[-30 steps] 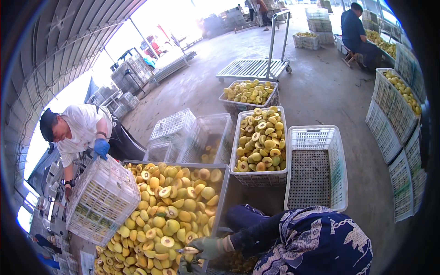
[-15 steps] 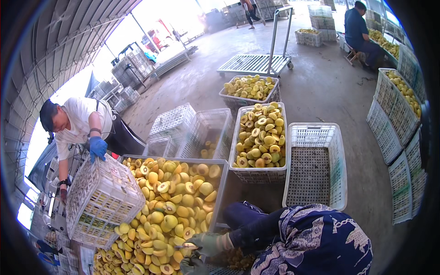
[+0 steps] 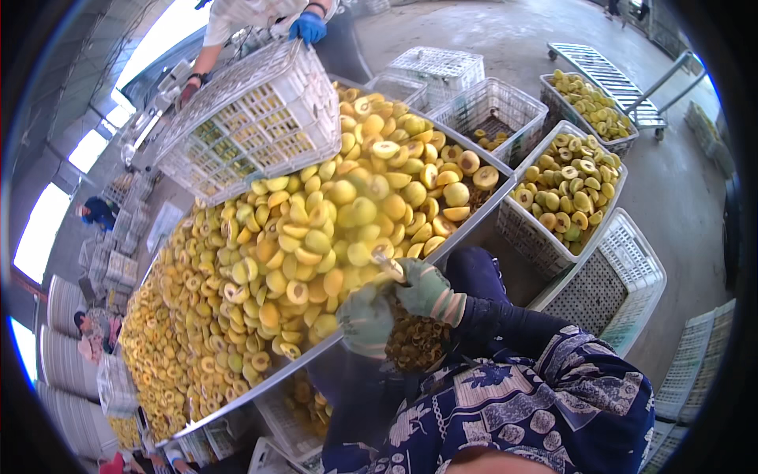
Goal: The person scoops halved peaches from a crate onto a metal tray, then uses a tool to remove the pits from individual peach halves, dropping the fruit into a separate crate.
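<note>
My right hand (image 3: 429, 291), in a grey-green glove, is closed around a small slender tool with a metallic end (image 3: 385, 264); blur hides its exact kind. My left hand (image 3: 365, 322), gloved alike, is beside it at the near edge of the metal-rimmed table (image 3: 316, 347); motion smears its fingers. Just beyond both hands lies a large heap of halved yellow peaches (image 3: 316, 237), many with stones in the cut face. Below my hands is a pile of brown peach stones (image 3: 417, 344). Across the heap, another person's blue-gloved hand (image 3: 308, 28) grips a tilted white crate (image 3: 253, 118).
Right of the table stand a crate filled with peach halves (image 3: 525, 197), another filled crate (image 3: 620, 144) and a white crate (image 3: 639, 261) without fruit. A flat trolley (image 3: 604, 75) is farther back. More crates (image 3: 288, 423) sit under the table's near edge.
My view has swung left and down, bringing more of the heap into sight. The other person still holds the tilted crate at the heap. My hands remain close together at the table edge.
</note>
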A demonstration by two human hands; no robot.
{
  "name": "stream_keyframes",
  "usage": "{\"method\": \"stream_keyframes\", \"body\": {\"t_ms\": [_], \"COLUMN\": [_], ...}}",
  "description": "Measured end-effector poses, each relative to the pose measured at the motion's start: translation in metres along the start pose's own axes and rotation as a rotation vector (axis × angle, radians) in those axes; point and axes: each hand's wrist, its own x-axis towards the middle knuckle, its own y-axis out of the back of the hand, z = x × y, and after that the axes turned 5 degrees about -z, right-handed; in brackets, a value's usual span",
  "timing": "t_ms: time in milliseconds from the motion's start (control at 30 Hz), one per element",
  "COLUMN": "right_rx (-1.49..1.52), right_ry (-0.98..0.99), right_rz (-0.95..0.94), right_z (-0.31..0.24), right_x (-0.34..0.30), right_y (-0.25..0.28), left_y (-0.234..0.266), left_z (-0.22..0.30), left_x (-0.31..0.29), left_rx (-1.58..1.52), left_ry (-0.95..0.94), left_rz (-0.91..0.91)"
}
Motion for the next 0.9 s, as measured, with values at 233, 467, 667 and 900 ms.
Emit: {"method": "stream_keyframes", "body": {"t_ms": [233,467,667,900], "right_rx": [0.544,1.088,0.572,0.011], "right_ry": [-0.412,-0.536,-0.241,0.077], "right_rz": [0.078,0.005,-0.203,-0.371], "right_z": [-0.009,-0.018,-0.018,-0.039], "right_x": [0.009,-0.004,-0.033,-0.037], "right_y": [-0.006,-0.014,-0.043,-0.023], "left_y": [0.023,0.026,0.019,0.040], "left_z": [0.012,0.012,0.015,0.017], "left_x": [-0.011,-0.022,-0.027,-0.021], "left_rx": [-0.229,-0.748,-1.572,-1.411], "left_ry": [-0.107,0.463,0.726,0.703], "left_rz": [-0.011,-0.174,0.191,0.274]}}
